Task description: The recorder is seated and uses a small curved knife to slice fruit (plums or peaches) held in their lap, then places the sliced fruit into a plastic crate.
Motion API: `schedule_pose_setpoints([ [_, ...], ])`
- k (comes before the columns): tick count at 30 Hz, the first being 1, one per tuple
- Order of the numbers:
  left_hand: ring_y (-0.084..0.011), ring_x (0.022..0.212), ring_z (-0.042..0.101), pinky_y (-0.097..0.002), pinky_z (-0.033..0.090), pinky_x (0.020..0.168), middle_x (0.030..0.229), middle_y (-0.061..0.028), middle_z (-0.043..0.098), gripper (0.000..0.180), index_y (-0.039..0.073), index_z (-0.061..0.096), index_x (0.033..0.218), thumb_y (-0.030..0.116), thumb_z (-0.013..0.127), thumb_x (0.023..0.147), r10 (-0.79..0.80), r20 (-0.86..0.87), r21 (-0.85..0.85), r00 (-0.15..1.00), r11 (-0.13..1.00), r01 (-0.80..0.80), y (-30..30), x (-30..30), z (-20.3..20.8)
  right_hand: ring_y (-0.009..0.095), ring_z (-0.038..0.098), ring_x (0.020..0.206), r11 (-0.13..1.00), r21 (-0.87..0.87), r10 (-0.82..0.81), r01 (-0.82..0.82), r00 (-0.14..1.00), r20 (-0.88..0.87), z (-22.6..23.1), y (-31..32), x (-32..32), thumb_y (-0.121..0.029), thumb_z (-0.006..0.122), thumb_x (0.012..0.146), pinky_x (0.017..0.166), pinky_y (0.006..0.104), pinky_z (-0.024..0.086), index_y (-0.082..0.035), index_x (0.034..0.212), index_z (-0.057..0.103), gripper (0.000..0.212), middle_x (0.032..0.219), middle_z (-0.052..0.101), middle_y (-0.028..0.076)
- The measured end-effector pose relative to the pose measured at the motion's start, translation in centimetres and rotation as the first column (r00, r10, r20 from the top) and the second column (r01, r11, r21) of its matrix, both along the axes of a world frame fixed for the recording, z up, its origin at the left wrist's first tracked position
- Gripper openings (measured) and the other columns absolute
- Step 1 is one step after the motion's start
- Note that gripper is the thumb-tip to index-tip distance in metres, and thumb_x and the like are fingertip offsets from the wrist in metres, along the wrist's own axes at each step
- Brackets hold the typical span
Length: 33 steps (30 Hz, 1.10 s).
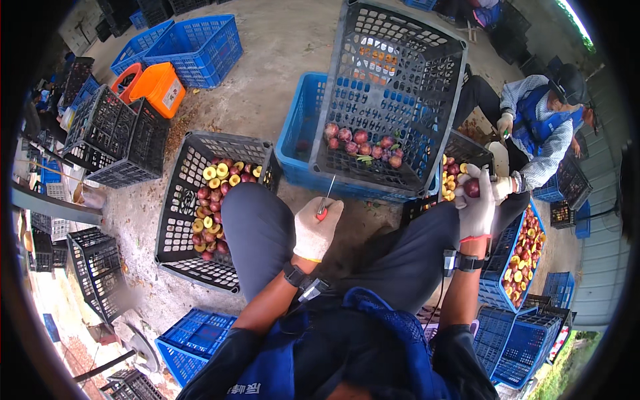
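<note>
My left hand point(317, 228), in a white glove, is closed round a small knife point(322, 214) with a red handle, its thin blade pointing away from me. My right hand point(479, 210), gloved too, is raised above my right knee and grips a dark red plum point(472, 187). In front of me a black crate point(427, 185) stands tilted on a blue crate point(291, 157), with several whole plums point(361, 137) gathered at its low near side. Beside my left leg, another black crate point(175, 227) holds plums cut in halves point(212, 207), yellow flesh showing.
More cut plums point(452, 172) lie in a crate under my right hand, and others fill a blue crate point(497, 280) at the right. A co-worker point(543, 127) in gloves sits there. Stacked crates point(127, 140) and an orange bucket point(160, 87) stand at left.
</note>
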<state>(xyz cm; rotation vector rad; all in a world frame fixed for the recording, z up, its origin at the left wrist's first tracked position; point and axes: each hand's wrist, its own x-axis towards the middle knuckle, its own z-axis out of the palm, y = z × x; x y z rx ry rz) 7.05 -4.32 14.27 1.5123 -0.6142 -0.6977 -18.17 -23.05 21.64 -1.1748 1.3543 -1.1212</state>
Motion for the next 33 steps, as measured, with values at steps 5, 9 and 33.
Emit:
schedule_pose_setpoints([
  [5,-0.0068,0.065,0.052,-0.0283,0.047,0.063,0.068,-0.0018,0.060,0.016,0.000,0.070,0.086,0.015,0.074,0.092,0.024,-0.121,0.024,0.992,0.999,-0.021,-0.4,0.5,-1.5,0.018,0.065,0.106,0.925,-0.370,-0.278,0.090,0.823,-0.495,6.7,-7.2,-6.3,-0.018,0.067,0.098,0.092,0.0280,0.052,-0.003,0.127,0.069,0.032,0.116,0.068,0.009],
  [9,-0.0063,0.065,0.052,-0.0278,0.047,0.063,0.068,-0.0005,0.060,0.016,0.000,0.069,0.086,0.014,0.074,0.092,0.001,-0.213,0.044,0.977,0.999,0.009,-1.8,0.4,-2.4,0.017,0.065,0.099,0.892,-0.411,-0.001,-0.188,0.908,-0.419,8.1,-10.2,-0.9,-0.022,0.066,0.097,0.089,0.0285,0.051,-0.001,0.123,0.070,0.034,0.111,0.069,0.008],
  [33,-0.0032,0.043,0.041,-0.0224,0.027,0.039,0.066,0.0028,0.058,0.011,0.007,0.069,0.083,0.013,0.070,0.092,0.111,-0.690,0.265,0.716,0.958,0.107,-6.5,1.9,-3.3,0.040,0.070,0.110,0.620,0.546,0.658,-0.563,-0.005,-0.753,-19.2,-20.6,23.7,-0.040,0.074,0.081,0.093,0.0464,0.056,-0.005,0.118,0.071,0.051,0.116,0.072,0.023],
])
